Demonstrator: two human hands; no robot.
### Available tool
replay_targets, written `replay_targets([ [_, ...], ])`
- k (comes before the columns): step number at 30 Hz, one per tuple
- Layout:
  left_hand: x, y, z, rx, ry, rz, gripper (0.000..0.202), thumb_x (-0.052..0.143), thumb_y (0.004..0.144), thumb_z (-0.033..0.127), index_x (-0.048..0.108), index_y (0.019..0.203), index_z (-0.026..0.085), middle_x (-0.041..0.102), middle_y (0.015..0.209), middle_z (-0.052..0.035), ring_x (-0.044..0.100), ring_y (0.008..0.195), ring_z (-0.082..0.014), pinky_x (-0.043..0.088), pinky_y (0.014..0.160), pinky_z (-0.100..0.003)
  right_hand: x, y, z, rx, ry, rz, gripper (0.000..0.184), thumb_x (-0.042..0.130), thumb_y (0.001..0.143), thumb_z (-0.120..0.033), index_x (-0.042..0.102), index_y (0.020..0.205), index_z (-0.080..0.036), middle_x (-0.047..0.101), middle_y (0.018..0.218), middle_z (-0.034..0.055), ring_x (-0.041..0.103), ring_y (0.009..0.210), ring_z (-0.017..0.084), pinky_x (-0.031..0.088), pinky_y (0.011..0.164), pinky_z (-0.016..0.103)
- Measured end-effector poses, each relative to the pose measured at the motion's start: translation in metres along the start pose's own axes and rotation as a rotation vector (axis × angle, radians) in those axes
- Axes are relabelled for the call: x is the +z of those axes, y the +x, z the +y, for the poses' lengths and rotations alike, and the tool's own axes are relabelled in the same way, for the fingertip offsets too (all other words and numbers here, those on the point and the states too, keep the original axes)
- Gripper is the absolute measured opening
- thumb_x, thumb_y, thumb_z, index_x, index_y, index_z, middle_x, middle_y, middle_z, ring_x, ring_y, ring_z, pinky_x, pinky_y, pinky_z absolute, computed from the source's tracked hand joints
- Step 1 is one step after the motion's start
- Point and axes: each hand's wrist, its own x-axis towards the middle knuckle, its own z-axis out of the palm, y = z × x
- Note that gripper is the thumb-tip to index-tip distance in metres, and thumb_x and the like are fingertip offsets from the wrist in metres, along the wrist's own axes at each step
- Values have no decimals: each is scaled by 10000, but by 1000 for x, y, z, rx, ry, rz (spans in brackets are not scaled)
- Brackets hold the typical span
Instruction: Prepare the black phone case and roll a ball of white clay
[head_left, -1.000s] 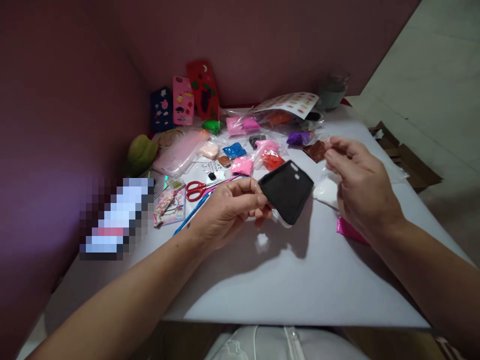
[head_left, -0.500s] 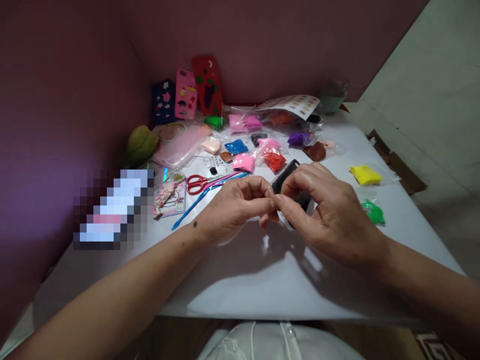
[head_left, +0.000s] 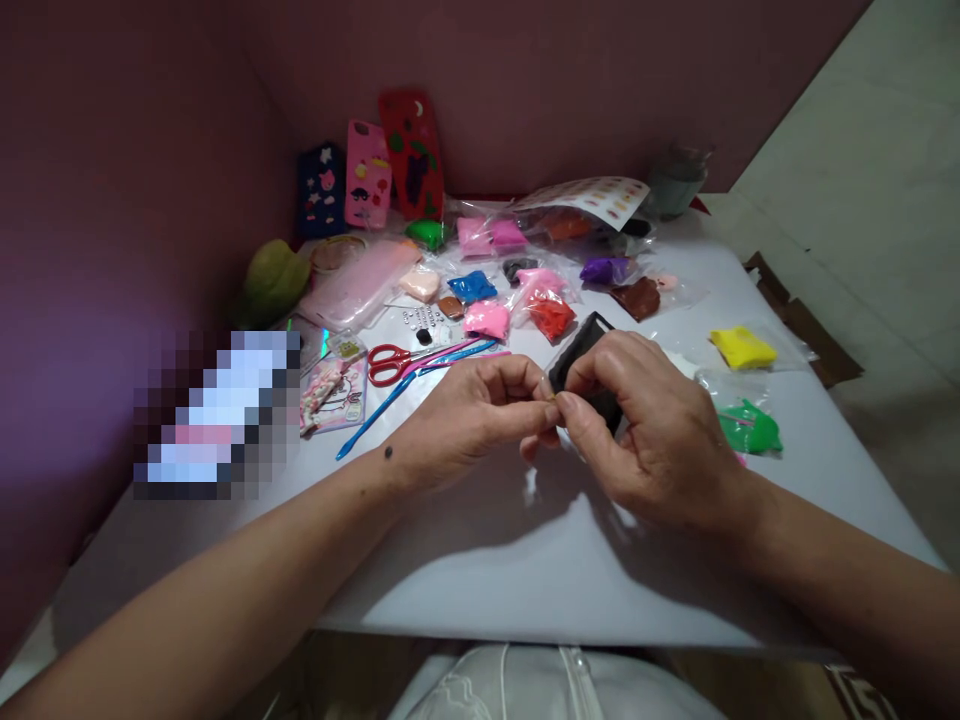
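My left hand (head_left: 491,410) is closed in a pinch, its thumb and fingertips meeting those of my right hand (head_left: 656,415) over the table. Between the touching fingertips shows a tiny yellow piece (head_left: 551,395), too small to name for certain. Right behind and beneath my right hand is a black phone case (head_left: 581,350), partly covered by the fingers. Whether the case rests on the table or is steadied by the curled fingers, I cannot tell.
Red-handled scissors (head_left: 388,365) and a blue modelling tool (head_left: 379,412) lie to the left. Several bagged clay packets, including yellow (head_left: 742,347) and green (head_left: 754,428), are spread around. Decorated phone cases (head_left: 369,175) lean on the wall. A blurred-out phone (head_left: 217,410) stands at left.
The view has shifted slightly, so the table things sit a little differently. Both hands stay pinched together; the yellow piece now shows between the fingertips.
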Motion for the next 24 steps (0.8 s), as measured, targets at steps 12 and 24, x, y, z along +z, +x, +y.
replay_targets([
  [12,1,1,-1,-5,14,8,121,727,806,167,620,755,143,659,637,32,590,576,-77,468,594,-213,0,1,1,6,53,-10,134,514,882,-131,482,761,-178,535,727,53,480,687,180,384,631,343],
  [24,2,0,0,5,5,34,102,729,801,177,642,757,149,664,659,26,582,574,-81,481,582,-216,3,2,2,13,5,15,158,508,905,-146,482,753,-181,553,741,56,485,700,184,390,658,351],
])
